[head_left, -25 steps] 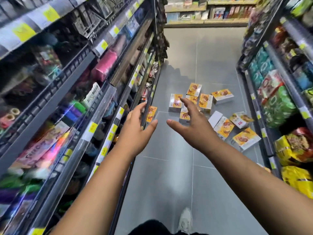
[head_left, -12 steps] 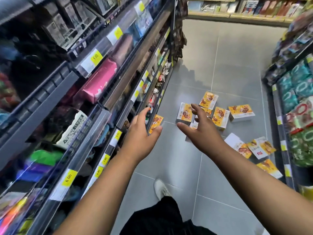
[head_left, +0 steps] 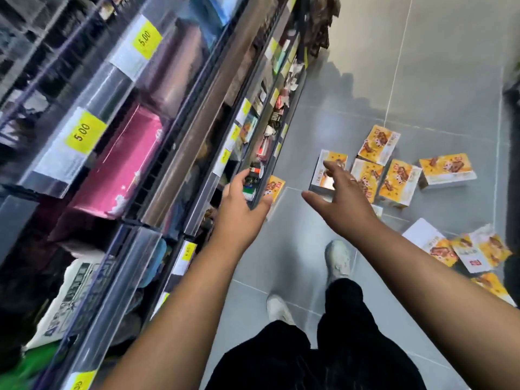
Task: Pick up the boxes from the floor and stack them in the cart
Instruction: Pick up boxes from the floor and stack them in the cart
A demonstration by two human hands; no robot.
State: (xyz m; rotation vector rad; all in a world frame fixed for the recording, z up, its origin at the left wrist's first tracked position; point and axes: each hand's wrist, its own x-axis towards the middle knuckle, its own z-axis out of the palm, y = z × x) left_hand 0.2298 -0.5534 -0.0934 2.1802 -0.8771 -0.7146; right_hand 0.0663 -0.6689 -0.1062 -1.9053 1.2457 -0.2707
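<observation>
Your left hand [head_left: 242,205] and right hand [head_left: 342,205] are both spread wide, holding nothing. Main bunch of yellow boxes [head_left: 394,178] sits on the floor [head_left: 422,66] at 1 o'clock off your right hand, a few more at 4 o'clock.

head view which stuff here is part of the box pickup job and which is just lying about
Job: yellow boxes on the floor, left hand, right hand; no cart in view.
Not the job: pink pack, yellow price tags, shelving.
</observation>
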